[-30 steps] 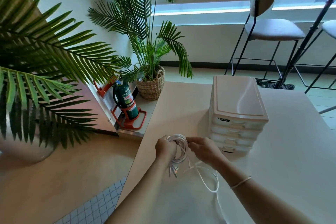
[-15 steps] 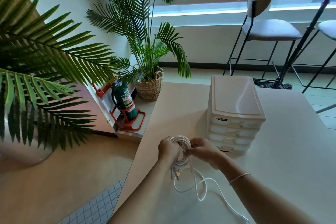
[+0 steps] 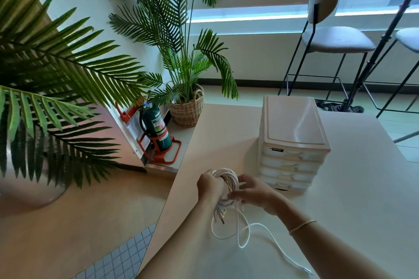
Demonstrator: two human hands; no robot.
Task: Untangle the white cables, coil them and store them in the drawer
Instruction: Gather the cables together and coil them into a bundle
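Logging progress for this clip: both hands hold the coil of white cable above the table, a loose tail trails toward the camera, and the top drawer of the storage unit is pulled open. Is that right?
Not quite. In the head view every drawer of the storage unit is closed. The rest stands: left hand and right hand hold the coil of white cable above the table, and the loose tail trails toward the camera.

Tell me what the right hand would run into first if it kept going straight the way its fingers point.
The right hand points leftward at the cable coil it is already pinching; straight beyond that sits the left hand gripping the coil. Depth is unclear.
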